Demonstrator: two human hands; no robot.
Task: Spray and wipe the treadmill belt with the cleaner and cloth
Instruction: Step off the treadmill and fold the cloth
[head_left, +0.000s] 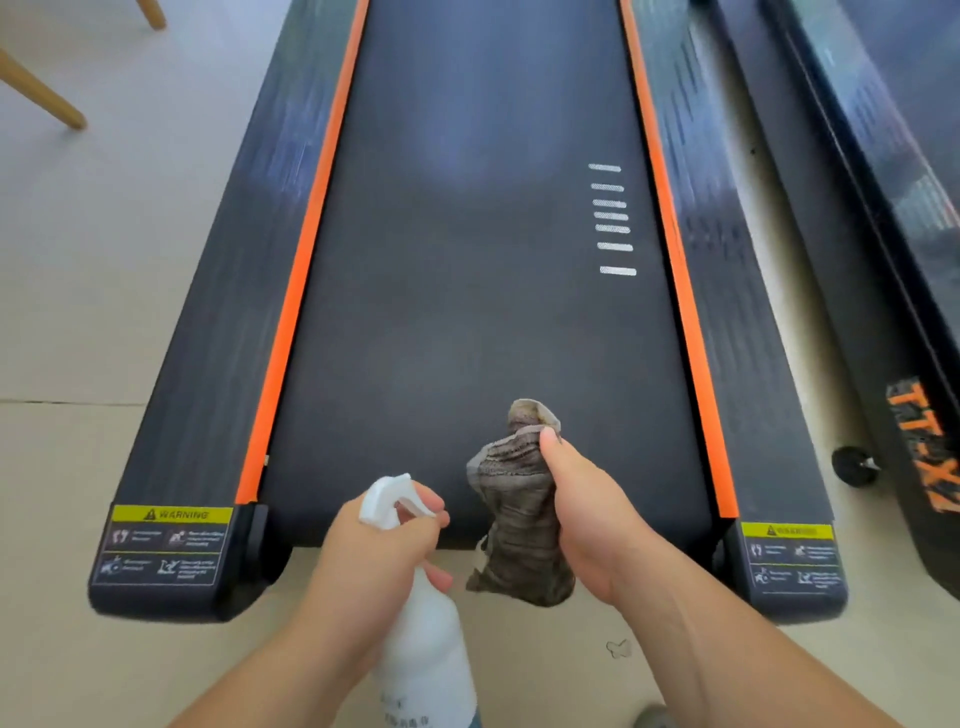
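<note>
The treadmill's dark belt (467, 291) runs away from me between two orange strips, with short white bars printed near its right side. My left hand (374, 566) grips a white spray bottle (423, 644) by its neck, fingers curled on the trigger, nozzle aimed over the belt's near end. My right hand (582, 514) holds a bunched brown-grey cloth (517, 519) above the belt's near edge; part of the cloth hangs down past the edge.
Black side rails (218, 322) flank the belt, with yellow warning labels (171, 514) at the near corners. A second dark machine (883, 208) with a small wheel stands at right. Wooden chair legs (41, 91) stand on the pale floor at far left.
</note>
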